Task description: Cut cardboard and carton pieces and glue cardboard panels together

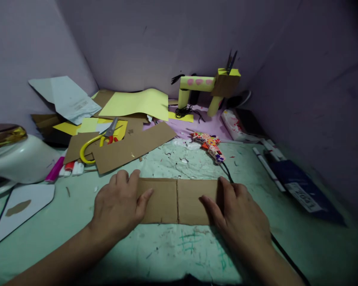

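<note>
A brown cardboard strip, creased across its middle, lies in front of me on the green table. My left hand grips its left end, with the thumb on top and the fingers over the far edge. At the right end, my right hand holds it the same way; part of that end is hidden beneath the fingers. Beyond the strip rests a flower-patterned glue gun, its black cord running under or behind my right hand. Yellow-handled scissors lie on cardboard scraps past my left hand.
A longer cardboard piece and yellow paper lie at the back left. Behind the glue gun stands a yellow tube figure with a boxy head. A white rounded object is at far left, a dark blue packet at right.
</note>
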Motion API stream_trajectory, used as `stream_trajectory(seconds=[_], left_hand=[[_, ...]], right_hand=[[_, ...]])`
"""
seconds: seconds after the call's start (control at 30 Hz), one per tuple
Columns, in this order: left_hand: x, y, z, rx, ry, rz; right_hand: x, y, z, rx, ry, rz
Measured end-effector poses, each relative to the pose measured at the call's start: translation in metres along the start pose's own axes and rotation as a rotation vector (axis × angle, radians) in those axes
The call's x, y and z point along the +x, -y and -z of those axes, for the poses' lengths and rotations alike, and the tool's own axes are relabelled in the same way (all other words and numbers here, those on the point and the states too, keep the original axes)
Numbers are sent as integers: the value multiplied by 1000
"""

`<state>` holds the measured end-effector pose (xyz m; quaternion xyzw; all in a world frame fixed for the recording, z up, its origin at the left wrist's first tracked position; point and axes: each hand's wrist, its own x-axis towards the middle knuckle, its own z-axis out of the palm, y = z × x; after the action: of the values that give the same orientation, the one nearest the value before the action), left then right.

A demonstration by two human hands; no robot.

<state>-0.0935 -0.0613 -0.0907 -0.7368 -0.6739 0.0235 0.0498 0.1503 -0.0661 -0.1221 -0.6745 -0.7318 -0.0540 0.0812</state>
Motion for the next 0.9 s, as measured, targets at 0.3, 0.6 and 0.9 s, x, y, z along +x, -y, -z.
stream_trajectory(seconds=[0.3, 0.6, 0.9], left_hand=[[4, -3, 3, 31, 38, -12], [6, -6, -2, 74, 40, 46], [6, -7, -1, 82, 17, 35]], right_hand=[[5, 3, 2, 1, 106, 34], [5, 10, 8, -59, 140, 51], [5, 9, 7, -121, 81, 113]])
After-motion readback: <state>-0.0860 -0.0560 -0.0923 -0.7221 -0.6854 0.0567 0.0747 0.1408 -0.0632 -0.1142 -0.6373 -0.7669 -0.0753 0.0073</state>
